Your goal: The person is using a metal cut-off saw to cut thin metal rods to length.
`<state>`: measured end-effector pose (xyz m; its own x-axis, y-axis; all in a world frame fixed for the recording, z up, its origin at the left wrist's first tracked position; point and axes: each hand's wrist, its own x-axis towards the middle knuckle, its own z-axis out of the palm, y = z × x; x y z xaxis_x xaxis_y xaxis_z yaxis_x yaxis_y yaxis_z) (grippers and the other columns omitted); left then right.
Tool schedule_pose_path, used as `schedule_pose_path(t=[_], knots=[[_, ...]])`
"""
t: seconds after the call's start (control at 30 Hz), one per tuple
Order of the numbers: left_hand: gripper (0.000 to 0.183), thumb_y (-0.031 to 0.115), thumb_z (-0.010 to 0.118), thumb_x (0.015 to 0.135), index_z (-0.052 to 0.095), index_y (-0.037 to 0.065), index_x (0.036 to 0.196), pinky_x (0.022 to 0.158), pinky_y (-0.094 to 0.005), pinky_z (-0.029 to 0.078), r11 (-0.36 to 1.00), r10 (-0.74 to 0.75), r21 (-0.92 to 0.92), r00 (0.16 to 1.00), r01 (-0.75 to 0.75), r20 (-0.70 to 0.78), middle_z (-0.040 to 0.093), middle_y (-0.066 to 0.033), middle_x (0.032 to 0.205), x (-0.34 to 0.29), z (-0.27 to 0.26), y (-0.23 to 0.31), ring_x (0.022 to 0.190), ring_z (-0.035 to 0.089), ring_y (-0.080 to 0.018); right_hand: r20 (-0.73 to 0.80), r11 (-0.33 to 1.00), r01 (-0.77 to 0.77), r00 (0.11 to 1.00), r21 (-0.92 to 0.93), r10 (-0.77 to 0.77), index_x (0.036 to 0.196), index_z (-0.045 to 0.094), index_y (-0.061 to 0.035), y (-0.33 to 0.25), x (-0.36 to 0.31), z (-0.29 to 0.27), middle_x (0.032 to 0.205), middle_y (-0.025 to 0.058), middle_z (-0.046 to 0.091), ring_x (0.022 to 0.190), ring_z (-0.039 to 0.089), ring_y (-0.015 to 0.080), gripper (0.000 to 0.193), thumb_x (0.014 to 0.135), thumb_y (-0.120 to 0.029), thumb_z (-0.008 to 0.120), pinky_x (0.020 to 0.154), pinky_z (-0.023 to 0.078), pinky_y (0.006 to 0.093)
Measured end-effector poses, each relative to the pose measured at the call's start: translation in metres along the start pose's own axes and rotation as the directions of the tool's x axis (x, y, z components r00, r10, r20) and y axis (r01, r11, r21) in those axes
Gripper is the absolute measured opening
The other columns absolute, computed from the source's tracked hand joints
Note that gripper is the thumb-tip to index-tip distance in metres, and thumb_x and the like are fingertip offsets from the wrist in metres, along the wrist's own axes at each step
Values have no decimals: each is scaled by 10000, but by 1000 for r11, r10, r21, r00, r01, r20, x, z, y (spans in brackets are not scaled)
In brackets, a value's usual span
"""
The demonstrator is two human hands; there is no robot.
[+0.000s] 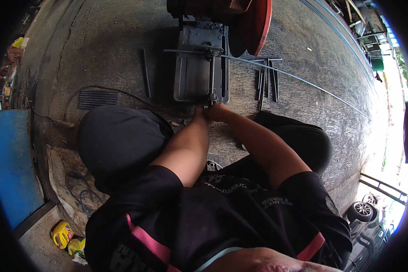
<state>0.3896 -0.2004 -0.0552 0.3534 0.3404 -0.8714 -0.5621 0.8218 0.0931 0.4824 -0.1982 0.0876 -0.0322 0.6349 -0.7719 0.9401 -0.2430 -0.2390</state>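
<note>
Both my arms reach forward to the near end of a cut-off saw's dark metal base (178,81). There my left hand (201,113) and my right hand (219,112) meet, closed at the vise handle at the end of the clamp screw (212,75). My fingers and the handle are small and partly hidden. A long thin metal bar (294,77) lies across the base under the clamp and runs far out to the right. Behind it rises the saw's red blade guard (264,27).
Short dark bars (98,99) lie in a row on the left, with a single bar (147,73) beside the saw. Several cut pieces (268,81) lie right of the base. A cable (131,94) crosses the floor. A blue panel (14,167) and a yellow package (62,234) are at far left.
</note>
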Motion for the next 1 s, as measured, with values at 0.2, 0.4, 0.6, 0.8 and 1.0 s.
schedule_pose_path(t=[0.2, 0.4, 0.6, 0.8, 1.0], knots=[[359, 290, 429, 860, 509, 44, 1110, 879, -501, 439, 1000, -28, -14, 1000, 28, -4, 547, -150, 1103, -2, 2, -2, 1041, 541, -332, -18, 994, -19, 1000, 107, 21, 1104, 614, -24, 5, -4, 3, 1113, 226, 600, 1063, 580, 328, 617, 831, -551, 443, 894, 464, 418], [359, 294, 432, 862, 509, 48, 1112, 875, -501, 441, 999, -47, -22, 999, 47, -16, 547, -147, 1104, -2, 6, -4, 1040, 541, -330, -164, 967, -109, 975, 231, 149, 1083, 622, -22, 3, 1, 14, 1099, 225, 603, 1057, 576, 349, 599, 843, -537, 428, 894, 463, 427], [359, 298, 435, 864, 510, 52, 1115, 870, -500, 443, 998, -57, -21, 998, 57, -21, 547, -143, 1106, -3, 9, -4, 1039, 542, -327, -113, 991, 16, 994, 133, -1, 1059, 629, -19, 8, -4, 2, 1061, 246, 610, 1031, 587, 352, 584, 851, -525, 422, 881, 466, 431], [360, 301, 438, 866, 510, 56, 1118, 865, -499, 445, 998, -67, 1, 997, 67, -26, 548, -139, 1107, -5, 14, -3, 1038, 543, -324, -99, 993, 11, 995, 117, 1, 1051, 632, -32, 12, 3, 4, 1037, 246, 618, 1017, 591, 352, 556, 853, -506, 422, 867, 467, 439], [360, 305, 441, 868, 510, 59, 1121, 861, -499, 447, 997, -68, 29, 997, 69, -34, 548, -136, 1109, -6, 20, -3, 1037, 544, -322, -114, 980, 82, 992, 184, -61, 1054, 635, -38, 30, 18, 16, 1064, 211, 622, 1037, 596, 315, 573, 881, -516, 369, 886, 466, 402]])
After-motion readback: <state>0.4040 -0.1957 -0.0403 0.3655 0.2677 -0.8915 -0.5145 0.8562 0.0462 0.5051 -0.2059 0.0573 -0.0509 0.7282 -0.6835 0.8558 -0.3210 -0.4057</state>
